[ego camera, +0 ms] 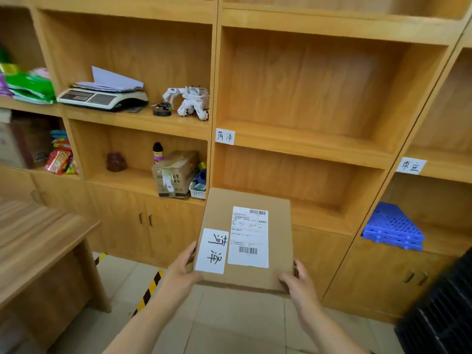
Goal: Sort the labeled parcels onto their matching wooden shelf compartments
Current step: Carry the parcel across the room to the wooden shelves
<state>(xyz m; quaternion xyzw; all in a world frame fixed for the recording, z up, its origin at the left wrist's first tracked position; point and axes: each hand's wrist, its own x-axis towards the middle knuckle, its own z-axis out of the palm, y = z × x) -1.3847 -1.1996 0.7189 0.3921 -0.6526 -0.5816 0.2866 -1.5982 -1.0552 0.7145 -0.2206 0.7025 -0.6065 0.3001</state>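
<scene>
Tall light-brown wooden shelving wall (306,139) with cupboard doors below, pale tiled floor (229,323), yellow-and-black striped floor tape (149,290), wood-grain table (38,241) at left, even indoor light

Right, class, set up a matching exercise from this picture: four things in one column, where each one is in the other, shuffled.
Things:
1. cardboard parcel
2. weighing scale
3. blue plastic pallet
4. white shelf tag

Places:
A. right-hand compartment
B. shelf edge, centre
C. held in left hand and right hand
D. upper left compartment, under papers

Pairs: 1-C, 2-D, 3-A, 4-B
</scene>
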